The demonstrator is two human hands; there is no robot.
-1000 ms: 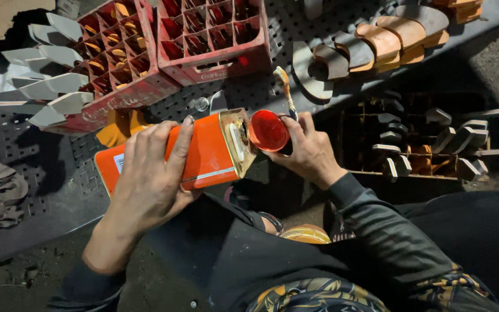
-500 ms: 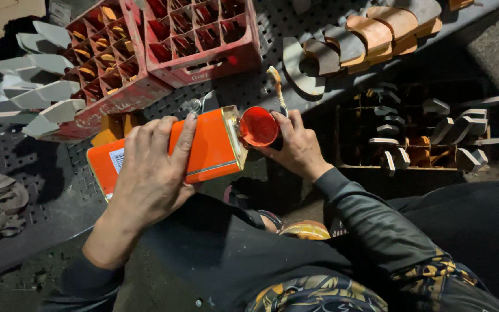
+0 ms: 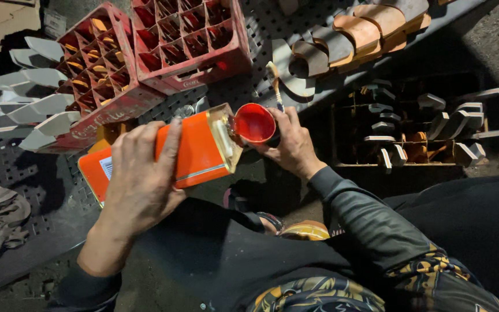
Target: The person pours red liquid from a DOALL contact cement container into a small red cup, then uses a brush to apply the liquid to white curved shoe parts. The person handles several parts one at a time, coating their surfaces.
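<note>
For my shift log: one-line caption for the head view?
Left hand tilts an orange can toward a red cup held by the right hand.

One head-worn camera looks steeply down from close above onto the dark perforated metal bench point(image 3: 41, 190) and the person's lap.

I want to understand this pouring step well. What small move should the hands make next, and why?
Probably the left hand should tip the orange can a little further, slowly. The can lies tilted with its top corner right at the rim of the small red cup, which the right hand holds together with a brush. I cannot see liquid flowing.
</note>
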